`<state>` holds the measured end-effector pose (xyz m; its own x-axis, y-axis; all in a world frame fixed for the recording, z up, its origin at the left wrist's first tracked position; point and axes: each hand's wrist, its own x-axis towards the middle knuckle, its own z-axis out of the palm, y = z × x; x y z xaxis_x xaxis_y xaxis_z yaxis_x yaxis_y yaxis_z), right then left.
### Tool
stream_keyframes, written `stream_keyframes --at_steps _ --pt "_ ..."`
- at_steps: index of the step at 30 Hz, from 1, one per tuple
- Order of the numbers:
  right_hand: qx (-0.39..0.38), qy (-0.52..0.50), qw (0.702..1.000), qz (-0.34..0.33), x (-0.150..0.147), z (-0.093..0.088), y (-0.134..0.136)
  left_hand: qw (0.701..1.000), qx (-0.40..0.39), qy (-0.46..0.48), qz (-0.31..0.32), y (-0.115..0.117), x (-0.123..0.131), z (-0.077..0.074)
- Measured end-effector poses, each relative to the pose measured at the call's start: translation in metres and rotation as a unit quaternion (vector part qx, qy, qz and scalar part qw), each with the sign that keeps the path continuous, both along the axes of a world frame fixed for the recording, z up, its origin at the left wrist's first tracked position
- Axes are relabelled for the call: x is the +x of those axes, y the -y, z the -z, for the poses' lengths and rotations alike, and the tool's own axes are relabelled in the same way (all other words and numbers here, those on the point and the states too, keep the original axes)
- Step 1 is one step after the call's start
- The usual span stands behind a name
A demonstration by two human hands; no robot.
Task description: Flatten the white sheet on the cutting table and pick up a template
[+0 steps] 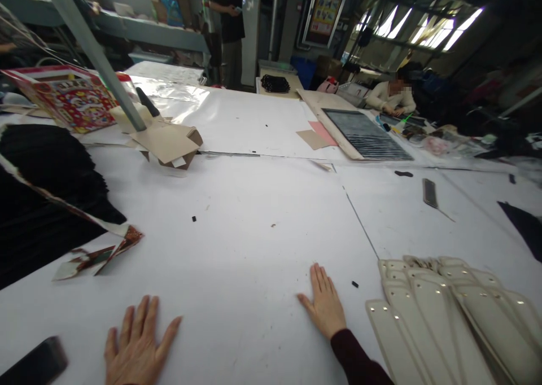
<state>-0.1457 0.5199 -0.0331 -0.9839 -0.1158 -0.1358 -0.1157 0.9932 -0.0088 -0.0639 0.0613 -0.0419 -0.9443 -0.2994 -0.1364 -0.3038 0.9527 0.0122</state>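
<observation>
The left grip [136, 342], a bare hand with spread fingers, lies palm down and empty at 7 o'clock of the view on the white worktop [237, 272]. The right grip [327, 310], in a dark sleeve [358, 358], is likewise flattened and holding nothing, at 5 o'clock, its thumb out to the side. Near the right hand, between its 1 and 2 o'clock, lies a small black piece [354, 284]. At its 3 o'clock, close by, beige pieces [427, 317] with shiny studs overlap in a fanned pile. At the left hand's 9 o'clock sits a dark, blurred object [38, 362]. Black cloth [46, 187] is heaped at 9 o'clock of the view; a person [392, 98] sits at 2 o'clock, beyond the worktop's middle.
</observation>
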Motion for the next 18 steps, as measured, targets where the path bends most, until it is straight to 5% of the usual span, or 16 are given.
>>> stream_keyframes --at_steps 4,7,11,14,16,18 --pt "-0.003 -0.029 0.998 0.061 -0.053 0.004 -0.017 1.0 -0.004 0.003 0.0 -0.005 0.0 0.0" --pt "-0.02 -0.005 0.999 -0.028 0.006 0.002 0.003 1.0 0.0 0.004 -0.001 -0.01 -0.001 -0.005" --pt "-0.032 -0.012 0.957 -0.288 0.12 -0.001 0.021 1.0 0.014 0.011 -0.012 -0.013 -0.003 -0.009" --pt "-0.038 -0.006 0.933 -0.358 0.099 -0.004 -0.012 1.0 0.02 0.018 -0.016 -0.016 -0.003 -0.006" --pt "-0.027 -0.02 0.982 -0.188 0.039 -0.005 -0.049 1.0 0.017 0.014 -0.014 -0.018 -0.002 -0.003" --pt "-0.014 -0.065 0.998 -0.007 -0.017 -0.004 -0.078 1.0 0.013 0.008 -0.012 -0.02 -0.001 0.001"
